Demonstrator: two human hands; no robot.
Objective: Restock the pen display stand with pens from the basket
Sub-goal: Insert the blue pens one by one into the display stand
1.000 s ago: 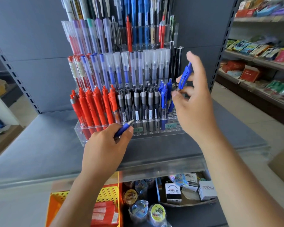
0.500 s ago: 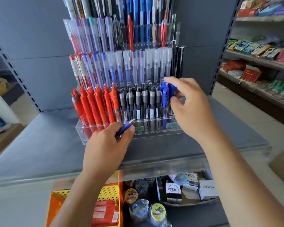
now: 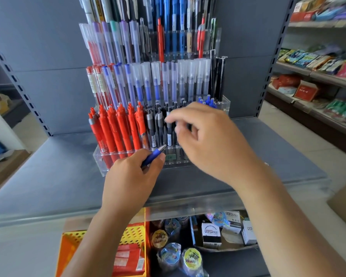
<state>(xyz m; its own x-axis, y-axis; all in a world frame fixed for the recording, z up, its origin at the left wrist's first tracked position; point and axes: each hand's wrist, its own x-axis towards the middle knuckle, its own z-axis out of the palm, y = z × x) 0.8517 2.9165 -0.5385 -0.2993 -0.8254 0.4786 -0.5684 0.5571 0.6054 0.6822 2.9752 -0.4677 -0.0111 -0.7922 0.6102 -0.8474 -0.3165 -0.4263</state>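
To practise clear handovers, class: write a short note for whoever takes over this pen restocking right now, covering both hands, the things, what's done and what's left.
Left hand: grips the held blue pen, tip towards the display stand.
Right hand: blurred, fingers loosely curled, no pen visible in it, in front of the front row.
Done: stocked blue pens stand at the front row's right end.
Left: probably slot the held pen beside them, then check the yellow basket below the shelf for more.
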